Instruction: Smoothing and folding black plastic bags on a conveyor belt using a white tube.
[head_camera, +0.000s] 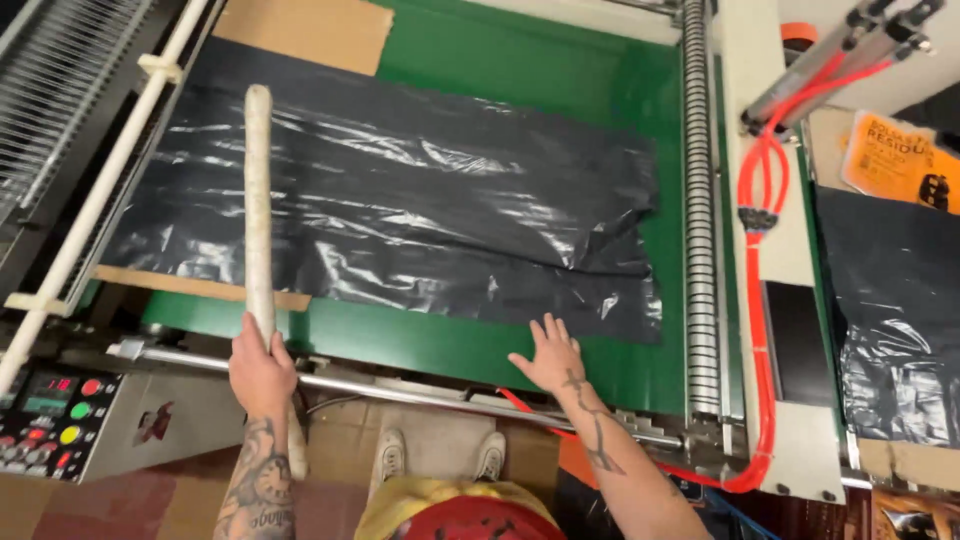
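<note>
My left hand grips the lower end of a long pale stick, which reaches up over a stack of black plastic bags lying flat on the green machine bed. My right hand is open, fingers spread, palm down on the green surface just below the bags' near edge. The bags' right corner is folded and wrinkled.
A control panel with coloured buttons sits at the lower left. A steel rail runs along the near edge. A ribbed roller and red hoses stand to the right, with more black bags beyond. Cardboard lies at the top.
</note>
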